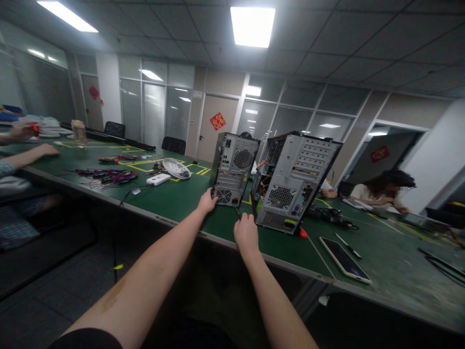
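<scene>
Two computer tower cases stand upright on a green table (174,198) with their rear panels toward me. My left hand (208,200) touches the bottom left corner of the smaller case (235,167), fingers curled against it. My right hand (246,232) rests on the table between the two cases, fingers folded down; a thin dark cable runs from under them and what they hold is hidden. The larger case (295,182) stands just right of that hand, its side open and wires showing.
A tablet (344,259) and a pen (348,245) lie right of the larger case, a small red object (302,233) at its foot. A white fan grille (176,168), a white remote (158,180) and coloured wires (105,175) lie left. People sit at far left and far right.
</scene>
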`<state>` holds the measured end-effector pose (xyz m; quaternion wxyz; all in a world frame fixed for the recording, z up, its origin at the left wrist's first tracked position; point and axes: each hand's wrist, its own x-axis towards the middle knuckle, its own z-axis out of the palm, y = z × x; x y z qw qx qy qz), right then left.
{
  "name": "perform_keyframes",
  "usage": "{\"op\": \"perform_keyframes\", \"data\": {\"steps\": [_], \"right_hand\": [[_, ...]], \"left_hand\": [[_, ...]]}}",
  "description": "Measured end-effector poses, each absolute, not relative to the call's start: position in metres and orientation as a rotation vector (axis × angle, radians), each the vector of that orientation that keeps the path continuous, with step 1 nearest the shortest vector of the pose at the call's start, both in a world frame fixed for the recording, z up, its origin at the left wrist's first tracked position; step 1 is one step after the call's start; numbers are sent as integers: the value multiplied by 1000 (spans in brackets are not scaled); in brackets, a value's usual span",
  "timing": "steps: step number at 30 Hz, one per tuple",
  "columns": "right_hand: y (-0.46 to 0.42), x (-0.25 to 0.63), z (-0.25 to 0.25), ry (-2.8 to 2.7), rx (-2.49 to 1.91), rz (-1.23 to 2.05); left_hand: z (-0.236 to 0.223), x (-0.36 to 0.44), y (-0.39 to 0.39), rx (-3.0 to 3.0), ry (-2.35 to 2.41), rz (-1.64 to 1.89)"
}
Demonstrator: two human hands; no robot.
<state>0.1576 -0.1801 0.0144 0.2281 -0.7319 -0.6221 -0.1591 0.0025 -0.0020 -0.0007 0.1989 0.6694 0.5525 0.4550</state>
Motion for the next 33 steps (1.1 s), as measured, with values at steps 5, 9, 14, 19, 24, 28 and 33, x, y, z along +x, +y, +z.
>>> {"op": "perform_keyframes", "data": {"steps": [5,9,14,19,24,28,33], "right_hand": [[-184,156,16,-1709,-2076,-477],[-185,157,18,-1705,-2082,-469],[-182,157,17,-1690,-2046,-482],[-181,156,15,-1696,-2052,-457],[-183,157,16,-1722,-2043,-474],[-184,157,16,-1723,-2030,-480],[-184,156,17,-1718,-2036,-464]], "left_hand": [[1,3,-5,1884,1548,1274],[1,3,-4,1882,1552,1271],[2,2,-4,1887,1551,1257],[3,1,-5,1885,1560,1249],[5,1,-8,1886,1564,1243],[6,2,-9,1883,1565,1249],[5,3,-9,1879,1571,1248]]}}
